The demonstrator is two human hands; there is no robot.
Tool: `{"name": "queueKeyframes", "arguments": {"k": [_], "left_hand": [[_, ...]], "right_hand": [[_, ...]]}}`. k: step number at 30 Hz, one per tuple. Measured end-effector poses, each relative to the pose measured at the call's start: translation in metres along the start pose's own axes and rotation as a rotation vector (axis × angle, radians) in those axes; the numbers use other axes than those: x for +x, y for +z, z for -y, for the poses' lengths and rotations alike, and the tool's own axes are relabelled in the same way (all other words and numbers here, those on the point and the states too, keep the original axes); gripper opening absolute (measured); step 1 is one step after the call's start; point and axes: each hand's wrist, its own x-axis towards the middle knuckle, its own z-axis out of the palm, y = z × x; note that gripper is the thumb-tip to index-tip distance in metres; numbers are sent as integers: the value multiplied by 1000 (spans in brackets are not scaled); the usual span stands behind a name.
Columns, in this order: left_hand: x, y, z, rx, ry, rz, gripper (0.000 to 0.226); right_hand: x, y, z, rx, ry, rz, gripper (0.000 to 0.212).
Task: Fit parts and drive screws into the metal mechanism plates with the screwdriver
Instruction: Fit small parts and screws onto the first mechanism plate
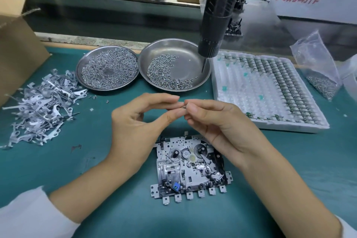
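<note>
We pinch a tiny spring [183, 105] between left hand [135, 127] and right hand [216, 123] fingertips, above the mechanism plate [190, 168]. Light, springy, likely to flick away; grip its ends gently.

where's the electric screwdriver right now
The black electric screwdriver hangs untouched at upper centre-right, its tip over the right round steel dish of screws.

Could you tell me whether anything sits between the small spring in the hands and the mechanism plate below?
Nothing visible does. Both hands pinch the spring in open air above the mechanism plate, though the right hand's heel overlaps its upper right corner.
</note>
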Motion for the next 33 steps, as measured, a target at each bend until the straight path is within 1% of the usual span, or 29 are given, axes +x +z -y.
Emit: {"name": "queueKeyframes", "arguments": {"k": [3, 5, 7, 8, 12, 14, 16, 18, 19, 21, 23, 24, 28, 33], "left_hand": [[0, 0, 0, 59, 32, -9, 23], [0, -1, 1, 138, 78, -11, 22], [0, -1, 4, 226, 127, 4, 23], [1, -2, 5, 263, 144, 15, 24], [2, -1, 9, 281, 118, 44, 29], [2, -2, 10, 263, 76, 38, 27], [3, -4, 10, 247, 19, 13, 23], [5, -6, 11, 222, -42, -11, 22], [5, -6, 11, 202, -71, -23, 22], [6, -6, 12, 168, -117, -44, 19], [5, -5, 13, 137, -151, -55, 16], [5, -5, 13, 124, -160, -57, 16], [6, -4, 15, 115, -158, -62, 14], [5, -4, 15, 113, -176, -58, 14]], "right_hand": [[-2, 0, 3, -83, -49, 15, 25], [-4, 2, 2, -211, -151, -1, 22], [-4, 5, -1, -348, -260, -53, 16], [-5, 7, -4, -423, -307, -78, 17], [-7, 9, -10, -680, -442, -104, 25], [-6, 1, -2, -813, -492, -177, 24], [-4, -19, 18, -1019, -485, -284, 19], [-3, -44, 45, -1255, -402, -362, 18], [-4, -56, 58, -1368, -349, -371, 20], [-7, -72, 76, -1527, -253, -294, 25], [-10, -80, 81, -1522, -180, -159, 31], [-10, -82, 79, -1497, -161, -118, 34], [-9, -89, 68, -1520, -207, -104, 46], [-15, -86, 59, -1759, -264, -85, 57]]}}
